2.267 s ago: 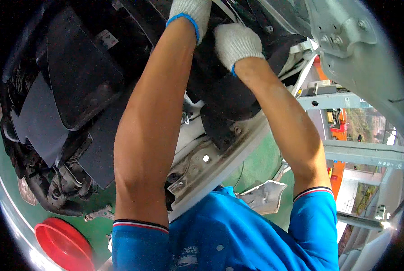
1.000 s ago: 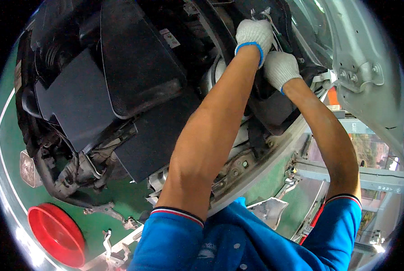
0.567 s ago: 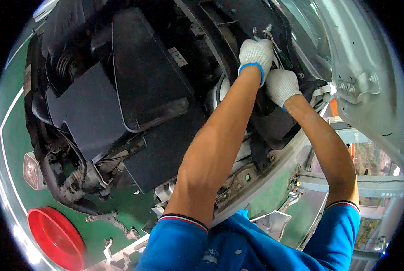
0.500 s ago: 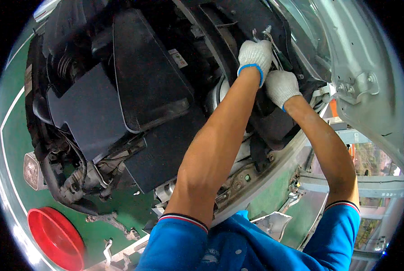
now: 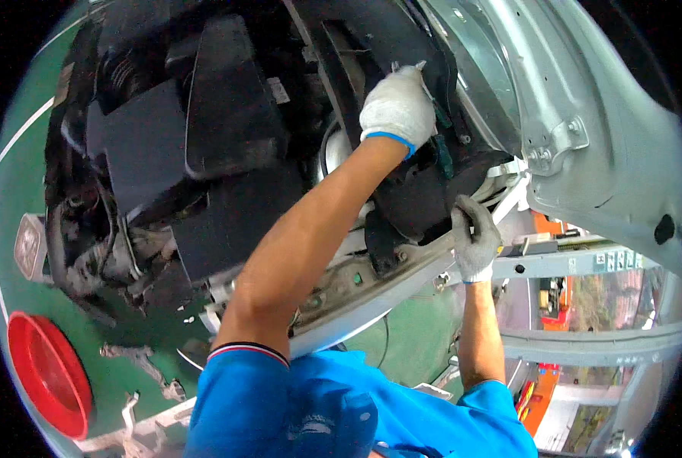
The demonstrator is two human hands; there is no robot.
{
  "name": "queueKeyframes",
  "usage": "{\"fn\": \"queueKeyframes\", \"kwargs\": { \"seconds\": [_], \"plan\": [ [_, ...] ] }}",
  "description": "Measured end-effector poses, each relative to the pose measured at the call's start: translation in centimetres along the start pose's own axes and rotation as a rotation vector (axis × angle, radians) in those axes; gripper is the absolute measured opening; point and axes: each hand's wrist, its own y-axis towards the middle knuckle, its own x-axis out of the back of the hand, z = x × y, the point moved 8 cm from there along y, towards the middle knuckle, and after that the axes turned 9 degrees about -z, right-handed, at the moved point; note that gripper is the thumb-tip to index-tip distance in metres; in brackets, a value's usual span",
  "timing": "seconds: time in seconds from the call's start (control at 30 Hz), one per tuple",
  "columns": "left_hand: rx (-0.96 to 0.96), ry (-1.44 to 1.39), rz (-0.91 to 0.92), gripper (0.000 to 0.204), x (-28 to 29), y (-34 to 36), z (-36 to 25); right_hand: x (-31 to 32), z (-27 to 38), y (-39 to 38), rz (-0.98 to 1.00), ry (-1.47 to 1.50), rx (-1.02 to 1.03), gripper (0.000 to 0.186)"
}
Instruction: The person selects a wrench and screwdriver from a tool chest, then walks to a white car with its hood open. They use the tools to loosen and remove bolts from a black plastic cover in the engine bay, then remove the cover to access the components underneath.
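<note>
My left hand [image 5: 398, 109], in a white knit glove with a blue cuff, is closed over the black panel at the back of the engine bay. Small metal ends [image 5: 420, 67] poke out past its fingers; what it grips is mostly hidden. Beside that hand, a tool with a dark green handle [image 5: 443, 156] lies on the black panel [image 5: 417, 200]. My right hand [image 5: 476, 243], gloved too, hovers by the car's fender edge [image 5: 371, 301]. Its palm side looks grey, the fingers are loosely curled and apart from the thumb, and nothing shows between them.
Black engine covers [image 5: 230, 99] fill the bay to the left. A silver car door [image 5: 585, 137] with its hinge stands at the right. On the green floor sit a red basin [image 5: 49, 374] and a metal arm part [image 5: 144, 365]. A grey lift beam [image 5: 570, 263] crosses at right.
My right hand has pulled away from beside the left one, back toward me to the fender edge, and its fingers have loosened. The left hand stays over the panel. The whole view has shifted.
</note>
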Motion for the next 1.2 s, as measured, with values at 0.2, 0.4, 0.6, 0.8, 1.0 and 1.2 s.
{"fn": "queueKeyframes", "kwargs": {
  "seconds": [0.2, 0.4, 0.6, 0.8, 1.0, 1.2],
  "plan": [
    [-0.525, 0.775, 0.507, 0.025, -9.3, -5.4, -1.0, -1.4, -2.2, -2.1, 0.029, 0.004, 0.123, 0.026],
    [-0.566, 1.046, 0.541, 0.028, -11.8, -4.8, -2.1, -1.4, -2.3, -1.9, 0.073, 0.007, 0.225, 0.024],
    [-0.778, 1.265, 0.596, 0.021, -13.1, -5.7, -2.6, 0.5, -1.9, -1.9, -0.063, 0.045, 0.221, 0.018],
    [-0.785, 1.43, 0.511, 0.018, -11.9, -4.8, -1.5, 1.1, -0.9, -1.9, -0.179, 0.133, 0.28, 0.016],
    [-0.772, 1.537, 0.521, 0.021, -12.1, -4.7, -1.4, 2.0, -1.0, -1.6, -0.195, 0.169, 0.278, 0.015],
    [-0.426, 1.407, 0.311, 0.03, -9.2, -5.0, -3.6, 2.7, -1.4, -1.5, -0.202, 0.194, 0.255, 0.018]
  ]
}}
